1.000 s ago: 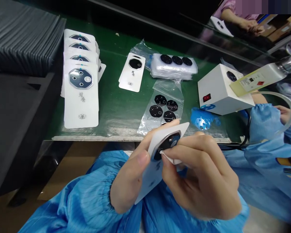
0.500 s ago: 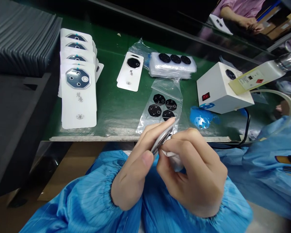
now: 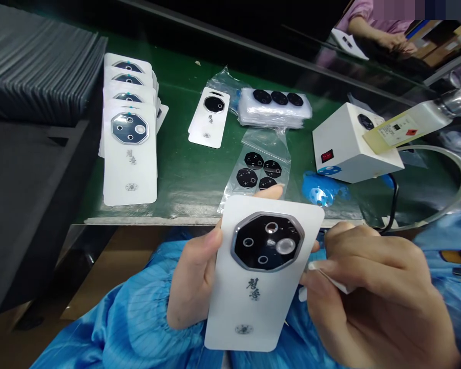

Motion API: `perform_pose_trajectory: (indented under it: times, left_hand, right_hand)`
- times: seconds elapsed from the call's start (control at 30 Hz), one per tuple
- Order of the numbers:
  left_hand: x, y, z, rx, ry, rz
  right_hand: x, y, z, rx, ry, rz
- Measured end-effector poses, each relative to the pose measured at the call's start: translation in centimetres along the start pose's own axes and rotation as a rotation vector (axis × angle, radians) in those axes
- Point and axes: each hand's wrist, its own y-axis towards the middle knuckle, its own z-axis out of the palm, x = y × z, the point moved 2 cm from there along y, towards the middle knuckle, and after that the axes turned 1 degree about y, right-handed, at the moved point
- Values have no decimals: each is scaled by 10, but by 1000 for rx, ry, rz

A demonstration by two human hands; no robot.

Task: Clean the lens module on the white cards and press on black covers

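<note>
My left hand (image 3: 194, 277) grips a white phone back cover (image 3: 253, 302) by its left edge, face toward me, over my lap. The cover carries a black octagonal camera plate (image 3: 268, 241) with a silver rim. My right hand (image 3: 372, 297) sits just right of the cover, fingers pinched on a small white wipe (image 3: 330, 279) that touches the cover's right edge. Both sleeves are blue.
On the green bench (image 3: 184, 169) lie a stack of white covers (image 3: 128, 138), a single cover (image 3: 210, 117), a clear bag of black octagonal lenses (image 3: 259, 171), a wrapped lens pack (image 3: 276, 105), blue film scraps (image 3: 318, 189) and a white box with a red switch (image 3: 348, 146). Grey trays (image 3: 34, 66) stand at left.
The cover has turned from edge-on to facing me and come closer. My right hand with the wipe has moved off the camera plate to the cover's right side.
</note>
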Motion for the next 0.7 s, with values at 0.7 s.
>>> perform_pose_trajectory:
  times: [0.7]
  left_hand:
    - [-40, -20, -55, 15, -21, 90]
  right_hand:
    - [-43, 36, 91, -190, 112, 241]
